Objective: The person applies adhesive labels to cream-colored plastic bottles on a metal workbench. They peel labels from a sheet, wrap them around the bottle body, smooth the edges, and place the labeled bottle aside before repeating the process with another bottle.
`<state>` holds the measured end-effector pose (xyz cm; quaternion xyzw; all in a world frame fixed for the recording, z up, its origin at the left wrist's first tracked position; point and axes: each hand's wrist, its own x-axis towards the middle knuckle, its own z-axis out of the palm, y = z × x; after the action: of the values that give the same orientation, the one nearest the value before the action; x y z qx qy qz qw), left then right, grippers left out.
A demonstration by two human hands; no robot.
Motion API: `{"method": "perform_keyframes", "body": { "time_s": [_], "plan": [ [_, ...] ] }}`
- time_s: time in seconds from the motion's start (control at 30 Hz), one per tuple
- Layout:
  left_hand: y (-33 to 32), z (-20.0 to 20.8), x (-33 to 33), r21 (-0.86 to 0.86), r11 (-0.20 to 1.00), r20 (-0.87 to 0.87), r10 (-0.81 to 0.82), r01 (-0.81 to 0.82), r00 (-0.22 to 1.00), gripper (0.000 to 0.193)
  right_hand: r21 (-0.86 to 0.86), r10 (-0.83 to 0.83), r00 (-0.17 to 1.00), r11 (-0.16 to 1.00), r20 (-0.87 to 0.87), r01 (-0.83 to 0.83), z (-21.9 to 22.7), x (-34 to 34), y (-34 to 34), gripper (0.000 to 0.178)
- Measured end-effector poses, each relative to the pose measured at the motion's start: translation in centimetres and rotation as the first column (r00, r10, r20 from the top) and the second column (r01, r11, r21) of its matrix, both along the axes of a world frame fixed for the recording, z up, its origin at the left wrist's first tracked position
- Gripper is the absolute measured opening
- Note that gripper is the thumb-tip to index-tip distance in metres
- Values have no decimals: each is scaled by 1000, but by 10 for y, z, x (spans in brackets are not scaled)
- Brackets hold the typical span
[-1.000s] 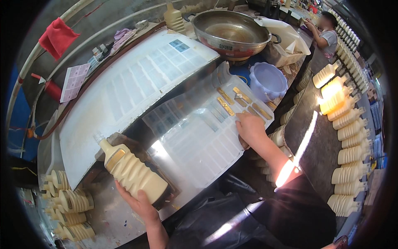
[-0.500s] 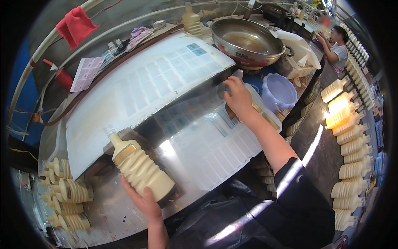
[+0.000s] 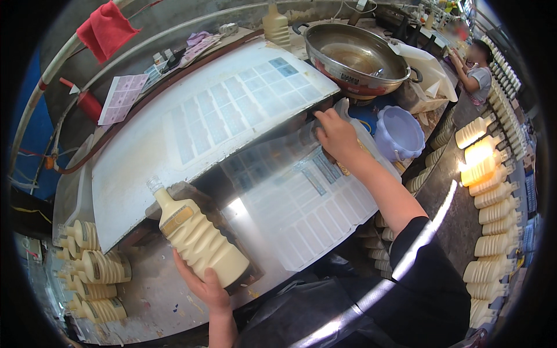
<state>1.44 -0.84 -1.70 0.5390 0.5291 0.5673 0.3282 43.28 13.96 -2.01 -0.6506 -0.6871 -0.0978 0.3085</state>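
My left hand [image 3: 204, 290] is wrapped round the lower end of a cream bottle [image 3: 204, 240] with a ribbed body, a gold label and a clear neck. The bottle lies tilted over a dark cradle on the bench, its neck pointing away. My right hand [image 3: 337, 138] has its fingers bent and drawn together at the far edge of a translucent sheet [image 3: 331, 217] marked with rows of rectangles and blue strips. Whatever those fingers hold is hidden. A slanted white panel [image 3: 145, 151], bearing similar pale blue rectangles, rises just beyond both hands.
A big two-handled pan [image 3: 357, 58] and a lilac bucket [image 3: 399, 132] stand at the far right. Cream bottles line the left bench [image 3: 98, 267] and the right racks [image 3: 493, 232]. A red cloth [image 3: 107, 32] hangs from a pipe. Another person [image 3: 478, 75] is at far right.
The view has shifted slightly. My right hand has moved a little at the sheet's far edge, and more blue strips show beside it. My left hand keeps its hold on the bottle.
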Motion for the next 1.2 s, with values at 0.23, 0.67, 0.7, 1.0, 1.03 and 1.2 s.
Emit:
{"method": "perform_keyframes", "body": {
  "time_s": [0.23, 0.67, 0.7, 1.0, 1.03, 1.2],
  "plan": [
    [-1, 6, 1, -27, 1000, 44, 6, -5, 999, 83, -18, 68, 996, 998, 58, -67, 2, -6, 11, 15],
    [-1, 1, -3, -34, 999, 104, -6, 10, 995, 81, -167, 294, 917, 952, 271, -256, -6, -5, -23, 10],
    [-3, 2, -6, -42, 999, 137, -13, 18, 990, 81, -186, 321, 924, 940, 206, -285, 4, -15, -32, 10],
    [-5, 0, -16, -93, 996, 206, 0, 20, 979, 67, -482, 167, 656, 551, -736, -681, 118, -189, -106, 9],
    [-7, 0, -18, -117, 993, 153, 10, 8, 988, 62, -473, 16, 554, 500, -832, -725, 125, -206, -113, 10],
    [-25, -8, -31, -155, 987, 354, 17, 41, 935, 49, -334, -217, 256, 537, -942, -775, 94, -254, -138, 11]
  ]
}}
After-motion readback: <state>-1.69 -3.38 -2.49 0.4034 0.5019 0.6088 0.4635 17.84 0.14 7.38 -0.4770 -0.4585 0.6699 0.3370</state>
